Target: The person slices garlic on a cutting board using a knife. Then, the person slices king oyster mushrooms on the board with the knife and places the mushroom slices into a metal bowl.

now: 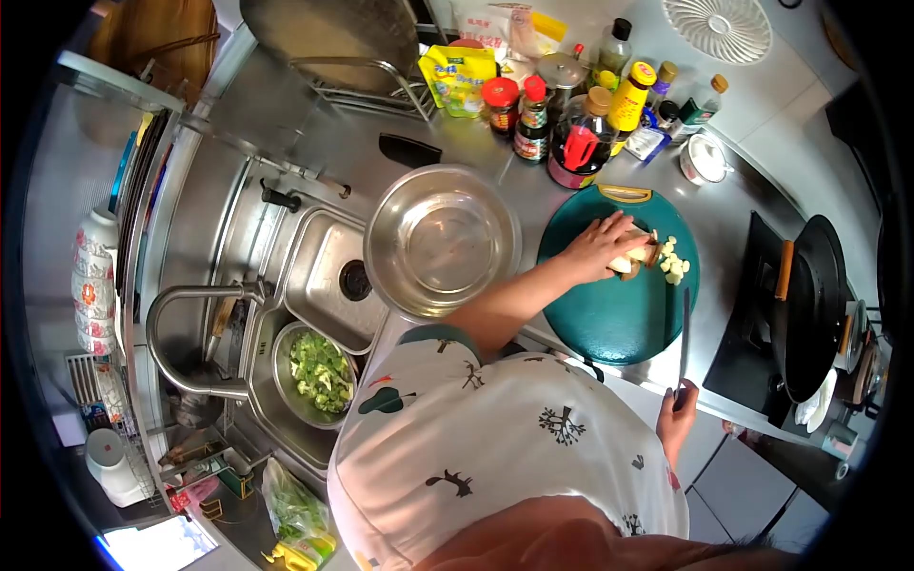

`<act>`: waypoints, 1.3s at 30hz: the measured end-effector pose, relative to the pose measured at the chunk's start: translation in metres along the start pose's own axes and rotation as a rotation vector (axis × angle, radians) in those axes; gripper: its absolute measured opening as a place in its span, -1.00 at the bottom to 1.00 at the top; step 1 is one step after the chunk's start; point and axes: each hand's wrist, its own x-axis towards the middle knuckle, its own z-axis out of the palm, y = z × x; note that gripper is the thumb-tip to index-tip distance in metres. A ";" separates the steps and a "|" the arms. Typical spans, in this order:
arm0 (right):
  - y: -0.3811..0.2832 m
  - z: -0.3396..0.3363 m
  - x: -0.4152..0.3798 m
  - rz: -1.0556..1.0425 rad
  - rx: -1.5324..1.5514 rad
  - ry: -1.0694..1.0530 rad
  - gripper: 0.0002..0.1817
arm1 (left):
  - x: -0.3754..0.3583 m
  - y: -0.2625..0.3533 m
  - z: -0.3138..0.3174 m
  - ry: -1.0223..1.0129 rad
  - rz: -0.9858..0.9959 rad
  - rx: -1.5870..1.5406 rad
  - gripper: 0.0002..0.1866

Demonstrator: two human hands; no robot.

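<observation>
My left hand (602,249) rests on pale, brown-edged mushroom pieces (640,255) on the round green cutting board (609,319), its fingers pressed around them. Small white chopped bits (674,262) lie just right of the pieces. My right hand (678,414) is closed round the handle of a knife (685,333), below the board's right edge. The blade points up, over or beside that edge. Left of the board stands a wide, empty-looking metal bowl (443,243).
Bottles and jars (586,138) stand behind the board. A black wok (814,309) sits on the stove at right. At left, the sink (328,276) holds a bowl of chopped greens (321,371) under a curved faucet (167,319).
</observation>
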 end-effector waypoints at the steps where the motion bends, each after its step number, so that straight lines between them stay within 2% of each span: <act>1: 0.002 0.004 0.002 -0.008 0.000 -0.008 -0.76 | -0.006 0.002 0.002 0.105 0.011 0.024 -0.02; 3: 0.011 0.010 0.006 -0.320 -0.372 0.085 -0.75 | -0.018 0.004 0.004 0.133 -0.010 0.057 0.00; 4: 0.009 0.007 0.004 -0.249 -0.363 0.005 -0.73 | -0.025 0.008 0.003 0.142 -0.047 0.051 0.01; 7: 0.033 0.010 0.017 -0.396 -0.355 -0.035 -0.71 | -0.028 0.012 -0.003 0.152 -0.113 0.046 0.04; 9: 0.032 0.015 0.034 -0.372 -0.340 -0.069 -0.68 | -0.033 0.019 -0.005 0.115 -0.154 0.028 0.08; 10: 0.032 0.016 0.047 -0.470 -0.327 -0.086 -0.67 | -0.034 0.021 -0.007 0.042 -0.186 0.007 0.10; 13: 0.024 0.016 0.085 -0.686 -0.313 -0.100 -0.64 | -0.057 0.042 -0.034 0.074 -0.241 -0.132 0.09; 14: 0.030 0.018 0.096 -0.736 -0.325 -0.102 -0.64 | -0.071 0.048 -0.042 0.224 -0.231 -0.158 0.01; 16: 0.036 0.018 0.109 -0.789 -0.351 -0.140 -0.62 | -0.109 0.060 -0.075 0.524 -0.388 0.067 -0.12; 17: 0.038 0.016 0.113 -0.807 -0.343 -0.155 -0.62 | -0.135 0.046 -0.072 0.782 -0.559 0.279 -0.28; 18: 0.041 0.014 0.115 -0.816 -0.324 -0.177 -0.61 | -0.166 0.038 -0.085 0.935 -0.696 0.471 -0.33; 20: 0.048 0.016 0.119 -0.825 -0.292 -0.192 -0.61 | -0.216 0.035 -0.104 1.191 -1.101 0.645 -0.25; 21: 0.041 0.011 0.117 -0.826 -0.316 -0.212 -0.60 | -0.242 0.028 -0.108 1.182 -1.333 0.465 -0.25; 23: 0.037 0.016 0.124 -0.847 -0.249 -0.095 -0.59 | -0.293 -0.021 -0.080 1.084 -1.518 0.155 -0.33; 24: 0.020 0.019 0.123 -0.858 -0.234 -0.064 -0.60 | -0.296 -0.013 -0.091 0.992 -1.558 -0.350 -0.46; 25: 0.002 0.023 0.121 -0.865 -0.216 -0.026 -0.60 | -0.292 -0.007 -0.101 0.868 -1.513 -0.850 -0.57; 27: -0.052 0.047 0.105 -0.920 -0.168 -0.022 -0.64 | -0.304 -0.044 -0.057 1.133 -1.311 -1.188 -0.67; 29: -0.122 0.083 0.074 -1.116 0.016 -0.057 -0.67 | -0.312 -0.026 -0.069 1.141 -1.282 -1.243 -0.74; 31: -0.191 0.128 0.032 -1.325 0.174 -0.190 -0.68 | -0.345 0.006 -0.087 1.226 -1.223 -1.283 -0.80; 34: -0.286 0.193 -0.057 -1.516 0.326 -0.383 -0.69 | -0.444 0.013 -0.060 1.400 -1.105 -1.334 -0.92; 36: -0.338 0.256 -0.109 -1.666 0.381 -0.579 -0.66 | -0.493 0.082 -0.096 1.419 -1.198 -1.315 -0.89; 39: -0.396 0.388 -0.174 -1.949 0.295 -0.798 -0.66 | -0.554 0.117 -0.086 1.584 -1.270 -1.266 -0.72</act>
